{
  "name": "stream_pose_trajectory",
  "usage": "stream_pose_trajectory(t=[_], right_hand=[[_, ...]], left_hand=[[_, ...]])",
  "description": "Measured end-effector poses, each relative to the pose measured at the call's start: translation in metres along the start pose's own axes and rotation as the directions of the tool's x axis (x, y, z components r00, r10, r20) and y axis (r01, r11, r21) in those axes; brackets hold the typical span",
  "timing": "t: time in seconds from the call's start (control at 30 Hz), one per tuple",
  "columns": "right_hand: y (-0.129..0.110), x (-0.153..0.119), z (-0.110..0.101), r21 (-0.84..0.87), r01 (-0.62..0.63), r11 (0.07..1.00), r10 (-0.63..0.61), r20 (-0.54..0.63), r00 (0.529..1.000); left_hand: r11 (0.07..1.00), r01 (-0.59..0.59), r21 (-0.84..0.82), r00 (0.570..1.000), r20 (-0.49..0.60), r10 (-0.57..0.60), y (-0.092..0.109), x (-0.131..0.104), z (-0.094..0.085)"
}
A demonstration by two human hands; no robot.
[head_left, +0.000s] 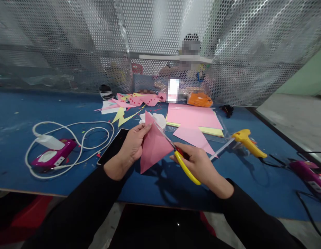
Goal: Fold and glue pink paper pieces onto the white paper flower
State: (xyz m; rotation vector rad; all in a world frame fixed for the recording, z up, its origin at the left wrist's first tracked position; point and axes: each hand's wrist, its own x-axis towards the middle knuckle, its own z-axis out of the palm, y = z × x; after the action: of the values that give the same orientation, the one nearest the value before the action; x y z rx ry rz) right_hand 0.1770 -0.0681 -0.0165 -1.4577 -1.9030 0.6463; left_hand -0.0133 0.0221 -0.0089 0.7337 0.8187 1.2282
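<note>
A pink sheet of paper (155, 147), pointed at the top, is held up over the blue table. My left hand (133, 143) pinches its left edge between thumb and fingers. Scissors with yellow and red handles (186, 168) are in my right hand (198, 162), fingers wrapped round the handles. Their blades lie along the sheet's upper right edge, pointing up and left. Behind the hands, a white crumpled piece (159, 120) lies on the table, and a lighter pink sheet (193, 136) rests near the right hand.
On the blue table (79, 183) are a purple power strip (55, 154) with a white cable, a black tablet (113, 145), stacked paper (196, 116), paper scraps (139, 99), a yellow glue gun (250, 143) and an orange bag (199, 99). A perforated metal screen (72, 45) stands behind.
</note>
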Motion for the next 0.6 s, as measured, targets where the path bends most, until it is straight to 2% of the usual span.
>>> stream_pose_trajectory(t=[0.2,0.33,0.6], right_hand=[[0.0003,-0.0012,0.0013,-0.06,-0.065,0.996,0.064,-0.025,0.998],[-0.0006,-0.0008,0.0002,-0.111,-0.066,0.992,0.062,-0.038,0.997],[-0.0006,-0.0014,-0.0014,-0.069,-0.06,0.996,0.061,0.003,0.998]], left_hand=[[1.0,0.021,-0.005,0.999,-0.024,-0.021,0.0004,-0.0006,0.0007],[1.0,0.012,0.013,1.0,-0.019,-0.012,0.0007,-0.0003,0.0006],[1.0,0.031,0.002,0.999,0.015,-0.031,0.0002,-0.0019,0.0023]])
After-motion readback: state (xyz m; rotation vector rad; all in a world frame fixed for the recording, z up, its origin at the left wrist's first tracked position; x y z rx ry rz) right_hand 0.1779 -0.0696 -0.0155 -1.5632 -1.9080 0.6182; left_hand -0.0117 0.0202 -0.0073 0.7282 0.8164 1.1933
